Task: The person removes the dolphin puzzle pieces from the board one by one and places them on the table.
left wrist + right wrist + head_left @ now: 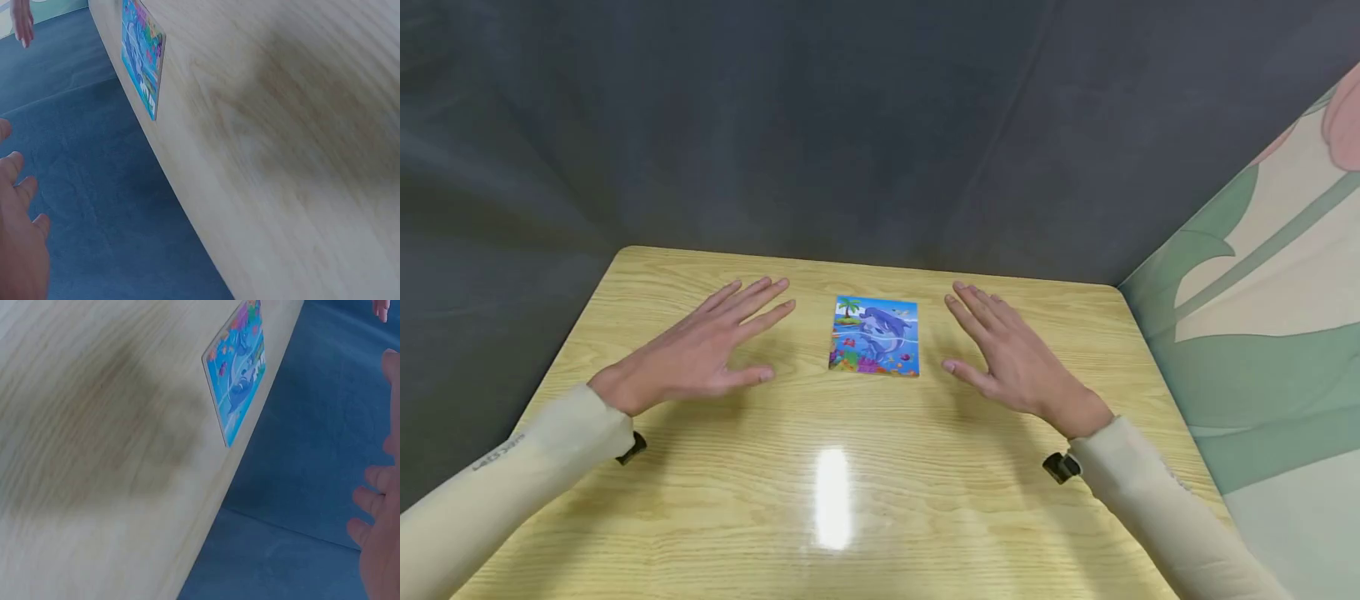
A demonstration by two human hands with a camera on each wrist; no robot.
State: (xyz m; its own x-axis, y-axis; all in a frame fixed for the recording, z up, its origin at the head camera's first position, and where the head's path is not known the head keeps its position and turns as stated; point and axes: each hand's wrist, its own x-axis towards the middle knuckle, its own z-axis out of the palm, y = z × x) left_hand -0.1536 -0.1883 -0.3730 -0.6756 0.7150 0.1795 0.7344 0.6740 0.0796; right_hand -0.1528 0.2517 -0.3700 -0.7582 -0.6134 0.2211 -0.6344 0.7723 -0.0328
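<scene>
A flat rectangular dolphin picture puzzle (874,336) lies face up toward the far middle of the tabletop (850,500), its print showing two blue dolphins, a palm island at the upper left corner and coloured coral and fish along the lower edge; no lettering can be read on it. The same board appears edge-on in the left wrist view (141,57) and in the right wrist view (239,376), lying flat on the wood-grain surface. The left hand (700,354) is spread palm down just left of the puzzle, fingers straight and pointing toward the far edge, gripping nothing and clear of the board. The right hand (1011,358) mirrors it on the puzzle's right side, fingers extended and slightly fanned, likewise holding nothing. Both forearms wear pale cream sleeves (512,483); the left one carries small dark lettering too small to read. A dark strap clasp (1060,467) shows at the right wrist. A grey fabric backdrop (850,125) stands behind the tabletop.
</scene>
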